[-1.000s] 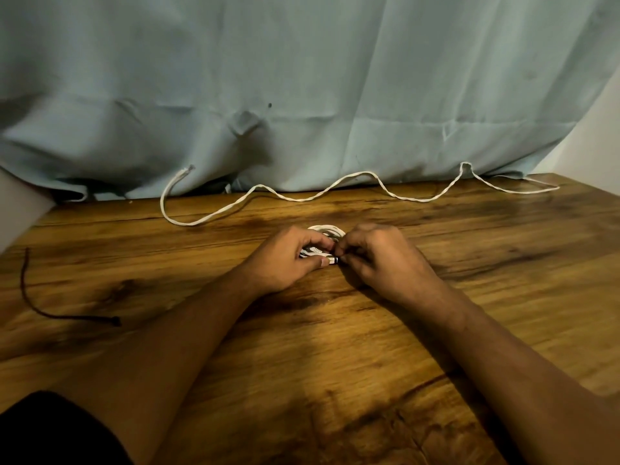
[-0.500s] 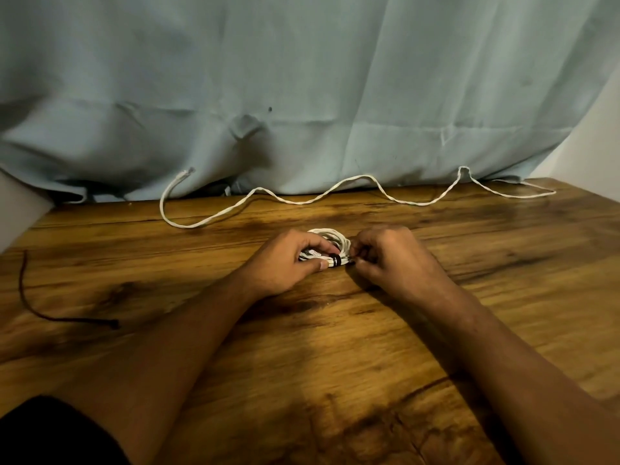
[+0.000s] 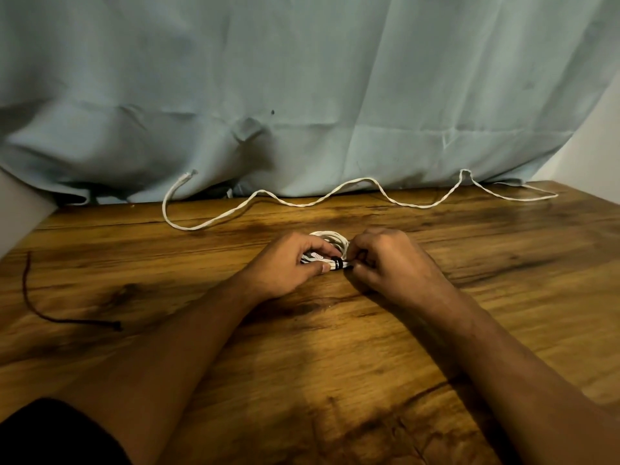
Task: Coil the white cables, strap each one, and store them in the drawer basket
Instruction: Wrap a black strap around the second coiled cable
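A small coil of white cable (image 3: 330,241) lies on the wooden table (image 3: 335,347) between my hands. A black strap (image 3: 337,263) is wrapped round the near side of the coil. My left hand (image 3: 285,266) grips the coil's left part, thumb under it. My right hand (image 3: 385,260) pinches the coil right beside the strap with its fingers curled. A second white cable (image 3: 302,204) lies uncoiled in long waves along the table's back edge.
A light blue curtain (image 3: 302,95) hangs behind the table and touches its back edge. A thin dark cord (image 3: 43,313) lies at the left of the table. A pale wall (image 3: 590,149) shows at the far right.
My right hand has drawn slightly to the right, uncovering the black strap round the coil. The left hand keeps its grip in the same place.
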`<move>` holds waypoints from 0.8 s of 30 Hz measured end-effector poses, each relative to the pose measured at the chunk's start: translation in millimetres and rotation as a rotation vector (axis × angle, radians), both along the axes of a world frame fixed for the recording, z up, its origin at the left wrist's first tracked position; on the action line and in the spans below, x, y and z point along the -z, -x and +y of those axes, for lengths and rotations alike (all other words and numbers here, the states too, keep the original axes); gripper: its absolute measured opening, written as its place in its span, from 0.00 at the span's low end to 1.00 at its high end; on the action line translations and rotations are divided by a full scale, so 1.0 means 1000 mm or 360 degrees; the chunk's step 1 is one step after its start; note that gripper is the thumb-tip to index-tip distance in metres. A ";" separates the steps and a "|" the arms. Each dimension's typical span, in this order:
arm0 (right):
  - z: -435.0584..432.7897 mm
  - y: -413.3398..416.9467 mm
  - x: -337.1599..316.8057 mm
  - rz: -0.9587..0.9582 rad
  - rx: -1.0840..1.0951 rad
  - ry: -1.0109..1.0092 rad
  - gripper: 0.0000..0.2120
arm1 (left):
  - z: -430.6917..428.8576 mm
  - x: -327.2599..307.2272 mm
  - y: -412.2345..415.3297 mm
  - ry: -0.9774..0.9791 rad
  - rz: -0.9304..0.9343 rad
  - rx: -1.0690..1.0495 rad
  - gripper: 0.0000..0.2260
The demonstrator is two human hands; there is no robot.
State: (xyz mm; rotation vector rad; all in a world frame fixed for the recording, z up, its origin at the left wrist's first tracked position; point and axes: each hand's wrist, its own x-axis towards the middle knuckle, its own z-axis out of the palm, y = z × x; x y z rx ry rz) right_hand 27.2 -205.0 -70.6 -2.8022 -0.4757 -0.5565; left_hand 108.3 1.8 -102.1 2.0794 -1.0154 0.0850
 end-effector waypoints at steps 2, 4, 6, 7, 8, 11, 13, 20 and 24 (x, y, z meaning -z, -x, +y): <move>0.000 -0.001 0.001 -0.0003 -0.0016 -0.0008 0.08 | 0.001 0.001 0.000 0.0000 0.0004 0.0005 0.13; 0.001 -0.002 0.002 0.0002 -0.0043 0.0015 0.08 | 0.001 0.001 0.000 0.0005 -0.0001 0.0005 0.13; 0.002 -0.004 0.004 0.0002 -0.0056 0.0032 0.09 | 0.001 0.000 0.000 0.0008 0.0000 0.0005 0.13; 0.001 -0.004 0.005 -0.0003 -0.0059 0.0029 0.09 | 0.001 0.000 0.000 0.0006 -0.0003 0.0005 0.14; 0.001 -0.005 0.006 -0.0008 -0.0065 0.0018 0.09 | 0.001 0.000 0.000 0.0004 -0.0006 0.0006 0.14; -0.001 -0.006 0.009 -0.0010 -0.0082 -0.0080 0.10 | 0.001 0.001 -0.001 0.0016 0.0010 0.0017 0.13; -0.002 -0.007 0.010 -0.0020 -0.0097 -0.0160 0.10 | 0.001 0.001 -0.001 0.0021 0.0028 0.0009 0.13; 0.005 -0.010 0.012 -0.0008 -0.0088 -0.0261 0.08 | 0.001 -0.001 0.002 0.0014 -0.0016 0.0047 0.11; -0.005 -0.011 0.013 0.0064 -0.0011 -0.0405 0.07 | 0.001 -0.001 -0.001 0.0002 0.0026 0.0003 0.13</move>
